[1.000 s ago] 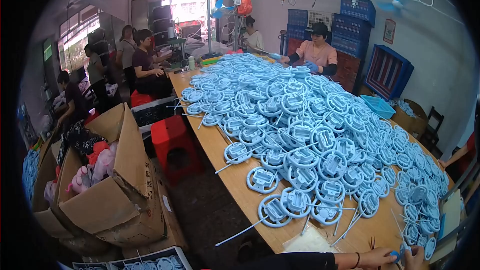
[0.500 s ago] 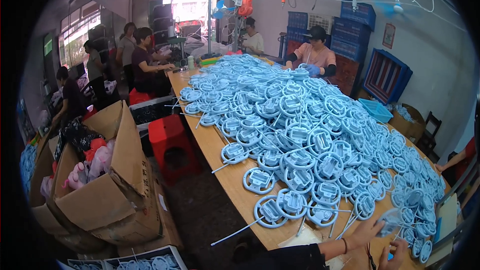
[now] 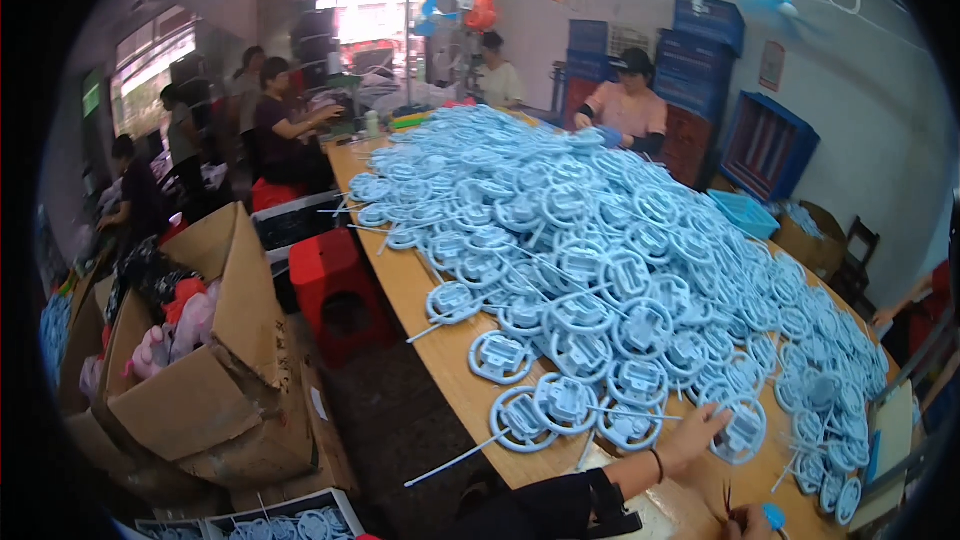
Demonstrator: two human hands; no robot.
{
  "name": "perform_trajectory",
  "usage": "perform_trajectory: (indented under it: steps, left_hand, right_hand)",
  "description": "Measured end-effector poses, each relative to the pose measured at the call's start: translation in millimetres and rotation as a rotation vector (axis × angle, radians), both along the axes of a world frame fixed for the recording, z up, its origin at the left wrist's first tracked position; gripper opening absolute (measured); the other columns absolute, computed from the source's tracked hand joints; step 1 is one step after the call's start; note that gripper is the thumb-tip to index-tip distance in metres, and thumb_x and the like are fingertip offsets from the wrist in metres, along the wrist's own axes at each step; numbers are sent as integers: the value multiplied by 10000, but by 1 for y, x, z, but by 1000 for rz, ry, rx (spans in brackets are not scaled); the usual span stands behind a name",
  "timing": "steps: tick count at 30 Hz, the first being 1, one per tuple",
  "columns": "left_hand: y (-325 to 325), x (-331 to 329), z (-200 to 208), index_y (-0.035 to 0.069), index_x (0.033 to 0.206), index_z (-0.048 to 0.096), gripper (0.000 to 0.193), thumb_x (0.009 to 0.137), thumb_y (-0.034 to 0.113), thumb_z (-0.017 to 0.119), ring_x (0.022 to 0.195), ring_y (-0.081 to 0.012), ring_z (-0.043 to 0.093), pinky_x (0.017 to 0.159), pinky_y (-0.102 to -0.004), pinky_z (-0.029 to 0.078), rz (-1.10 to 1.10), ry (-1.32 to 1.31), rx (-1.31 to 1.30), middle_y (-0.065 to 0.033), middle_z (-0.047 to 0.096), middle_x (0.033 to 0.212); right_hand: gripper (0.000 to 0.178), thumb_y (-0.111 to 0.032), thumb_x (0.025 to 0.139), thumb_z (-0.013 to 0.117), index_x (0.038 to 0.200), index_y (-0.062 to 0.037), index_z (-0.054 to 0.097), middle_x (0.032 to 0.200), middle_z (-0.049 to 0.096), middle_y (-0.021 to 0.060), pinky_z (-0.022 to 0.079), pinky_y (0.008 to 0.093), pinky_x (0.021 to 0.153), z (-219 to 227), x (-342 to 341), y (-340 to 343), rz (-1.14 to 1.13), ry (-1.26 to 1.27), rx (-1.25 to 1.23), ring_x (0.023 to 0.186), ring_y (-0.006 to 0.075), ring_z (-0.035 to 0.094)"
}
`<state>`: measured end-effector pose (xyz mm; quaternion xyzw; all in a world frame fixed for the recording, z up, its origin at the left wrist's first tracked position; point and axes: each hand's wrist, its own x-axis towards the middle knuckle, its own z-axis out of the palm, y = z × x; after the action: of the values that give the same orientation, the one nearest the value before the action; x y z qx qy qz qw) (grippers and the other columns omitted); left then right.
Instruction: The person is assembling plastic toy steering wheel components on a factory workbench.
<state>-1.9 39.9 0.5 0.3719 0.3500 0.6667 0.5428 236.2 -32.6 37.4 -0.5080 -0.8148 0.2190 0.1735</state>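
My left hand reaches in from the lower edge in a black sleeve, a dark band round its wrist. Its fingers and thumb close on the rim of a light-blue, steering-wheel-shaped plastic part at the front of the table. Lower down, my right hand is partly cut off by the frame edge, its fingers closed. Thin dark strands stick up by its fingers and a small bright-blue piece shows beside it; what it grips I cannot make out. A big heap of similar blue parts lies just beyond.
The wooden table runs away from me. Left of it stand a red stool and open cardboard boxes. A co-worker sits across the heap; others work at the back left. Blue crates are stacked by the wall.
My left hand has moved left and slightly up with the wheel-shaped part, now near the heap's front. My right hand has shifted left and down. The whole view has tilted slightly.
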Motion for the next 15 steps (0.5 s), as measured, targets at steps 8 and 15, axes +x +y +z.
perform_trajectory:
  steps: [8, 15]
  left_hand:
    - [-5, -28, 10, 47, 1073, 592, 213, 886, 148, 573, 779, -69, 558, 681, -216, 465, -55, 32, -124, -7, 613, 892]
    - [-20, 13, 26, 49, 1104, 564, 236, 908, 178, 547, 748, -75, 583, 637, -206, 480, -241, 129, -177, -7, 613, 907]
  right_hand:
    - [262, 30, 785, 551, 1013, -74, 627, 851, 583, 107, 466, 332, 611, 30, -32, 15, 27, 286, 414, 728, 284, 583]
    - [397, 2, 778, 569, 1111, -206, 623, 867, 597, 35, 480, 318, 560, 13, -2, 12, 43, 73, 404, 696, 227, 599]
